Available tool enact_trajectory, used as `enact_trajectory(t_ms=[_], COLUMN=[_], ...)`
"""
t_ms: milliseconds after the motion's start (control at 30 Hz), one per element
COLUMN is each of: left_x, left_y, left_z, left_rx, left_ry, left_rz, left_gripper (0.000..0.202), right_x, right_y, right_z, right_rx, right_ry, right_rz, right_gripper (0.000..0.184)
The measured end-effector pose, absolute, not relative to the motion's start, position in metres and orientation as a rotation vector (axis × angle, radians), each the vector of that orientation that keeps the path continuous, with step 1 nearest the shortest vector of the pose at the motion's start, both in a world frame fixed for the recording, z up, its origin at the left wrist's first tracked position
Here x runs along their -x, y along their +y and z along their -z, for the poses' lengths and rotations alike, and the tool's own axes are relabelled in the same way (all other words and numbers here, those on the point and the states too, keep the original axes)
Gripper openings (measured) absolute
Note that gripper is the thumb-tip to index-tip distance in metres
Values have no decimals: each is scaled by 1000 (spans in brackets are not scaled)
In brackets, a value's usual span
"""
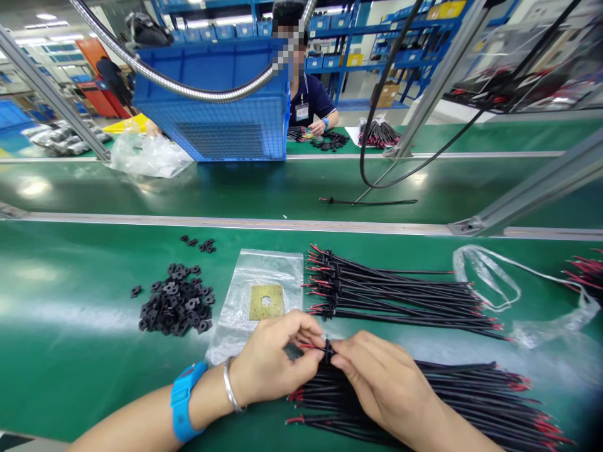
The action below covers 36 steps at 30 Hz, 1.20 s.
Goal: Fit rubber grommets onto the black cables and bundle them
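From my end I see one cable point(311, 346) held between the two hands, over the left part of the lower bundle point(475, 397) and nearer me than the upper bundle point(405, 294). Its long axis runs roughly left to right, red end point(304, 345) pointing left; the rest vanishes behind the right hand point(391, 380). That hand is pinched on it just beside the black clip point(328, 351). The left hand's point(273, 355) thumb and fingertips meet the clip opposite; I can't tell whether they grip. The cable looks slim and dark, its clip flanged.
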<state>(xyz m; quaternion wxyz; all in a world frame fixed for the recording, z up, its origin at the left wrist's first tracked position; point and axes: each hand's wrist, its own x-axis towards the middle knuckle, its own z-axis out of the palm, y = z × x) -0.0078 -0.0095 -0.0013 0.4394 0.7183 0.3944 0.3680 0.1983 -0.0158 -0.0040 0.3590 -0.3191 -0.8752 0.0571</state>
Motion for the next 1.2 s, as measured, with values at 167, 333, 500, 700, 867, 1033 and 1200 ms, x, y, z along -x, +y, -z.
enact_trajectory(t_ms=[167,333,500,700,867,1033,1200], left_x=[16,62,120,161,157,92,32], left_y=[2,38,67,83,83,60,26], left_z=[-1,-16,-26,-16,-20,-21,-2], left_rx=[-1853,-2173,-2266,-2240,-2193,-2223,-2378], left_ry=[1122,1382,1874,2098,2126,1694,1049], left_rz=[-961,-734,-427,-169,-266,-651,-601], left_gripper=[19,27,39,53,50,31,31], right_x=[-219,-242,-243,-238,-229,-223,-224], right_y=[-1,26,36,35,28,27,30], right_z=[-5,7,21,22,22,30,33], right_rx=[925,1024,1100,1130,1049,1055,1082], right_ry=[-2287,-2305,-2381,-2320,-2313,-2372,-2375], right_rz=[-70,114,116,142,89,161,131], right_gripper=[19,17,17,13,11,13,17])
